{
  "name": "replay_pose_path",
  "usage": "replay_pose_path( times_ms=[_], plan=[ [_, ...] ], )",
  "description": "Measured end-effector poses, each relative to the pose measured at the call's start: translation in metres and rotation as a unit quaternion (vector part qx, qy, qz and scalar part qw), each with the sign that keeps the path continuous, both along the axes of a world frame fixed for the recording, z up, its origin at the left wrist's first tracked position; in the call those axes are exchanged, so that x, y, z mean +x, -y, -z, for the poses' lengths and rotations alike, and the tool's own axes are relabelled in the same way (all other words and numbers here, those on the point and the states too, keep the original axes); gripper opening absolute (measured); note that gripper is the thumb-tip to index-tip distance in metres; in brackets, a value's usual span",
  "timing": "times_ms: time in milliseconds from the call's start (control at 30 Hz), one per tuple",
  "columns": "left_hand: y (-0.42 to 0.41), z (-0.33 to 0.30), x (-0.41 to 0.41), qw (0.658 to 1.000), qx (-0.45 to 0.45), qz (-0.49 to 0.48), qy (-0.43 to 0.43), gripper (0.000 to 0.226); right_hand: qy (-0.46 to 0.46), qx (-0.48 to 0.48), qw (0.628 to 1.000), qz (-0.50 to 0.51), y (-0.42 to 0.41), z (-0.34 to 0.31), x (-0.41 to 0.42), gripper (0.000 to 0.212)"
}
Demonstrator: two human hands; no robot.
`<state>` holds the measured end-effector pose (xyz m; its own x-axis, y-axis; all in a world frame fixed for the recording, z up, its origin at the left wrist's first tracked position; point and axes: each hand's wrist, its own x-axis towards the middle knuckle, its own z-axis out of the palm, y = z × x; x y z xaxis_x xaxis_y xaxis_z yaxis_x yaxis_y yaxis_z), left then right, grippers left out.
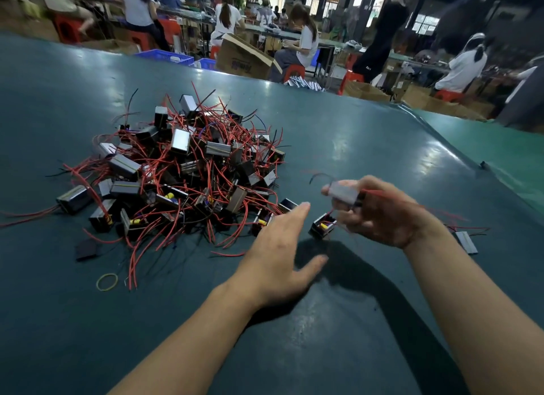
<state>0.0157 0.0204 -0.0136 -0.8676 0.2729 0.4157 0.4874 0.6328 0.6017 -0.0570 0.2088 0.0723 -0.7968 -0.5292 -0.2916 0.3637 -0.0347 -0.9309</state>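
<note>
Wired box (343, 195) pinched in right hand (379, 215), lifted for checking; left hand (279, 253), fingers spread, reaches toward pile (176, 171).

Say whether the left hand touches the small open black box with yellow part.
Apart: the head view shows bare green table between the left hand and the small open black box.

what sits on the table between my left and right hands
Head view: a small open black box with a yellow part and red wires, resting on the table.
</note>
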Motion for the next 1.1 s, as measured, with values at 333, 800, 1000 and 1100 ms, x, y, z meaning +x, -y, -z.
replay_pose_path(
  times_ms=[333, 800, 1000, 1100],
  plan=[
    [-0.010, -0.003, 0.007, 0.985, -0.101, 0.022, -0.139, 0.038, -0.150, 0.343, 0.911, 0.173, 0.080, -0.028, -0.077, 0.017],
    [-0.007, 0.003, 0.002, 0.996, -0.019, -0.049, -0.067, 0.017, -0.637, 0.483, 0.593, -0.094, 0.145, -0.004, -0.010, 0.063],
    [-0.005, 0.007, -0.002, 0.994, 0.064, -0.052, -0.075, 0.015, -0.479, 0.288, 0.829, -0.003, 0.067, -0.024, 0.011, 0.058],
    [-0.002, 0.006, -0.005, 0.995, 0.042, -0.083, -0.041, 0.030, -0.307, 0.089, 0.944, 0.077, 0.036, -0.012, 0.021, 0.034]
  ],
)
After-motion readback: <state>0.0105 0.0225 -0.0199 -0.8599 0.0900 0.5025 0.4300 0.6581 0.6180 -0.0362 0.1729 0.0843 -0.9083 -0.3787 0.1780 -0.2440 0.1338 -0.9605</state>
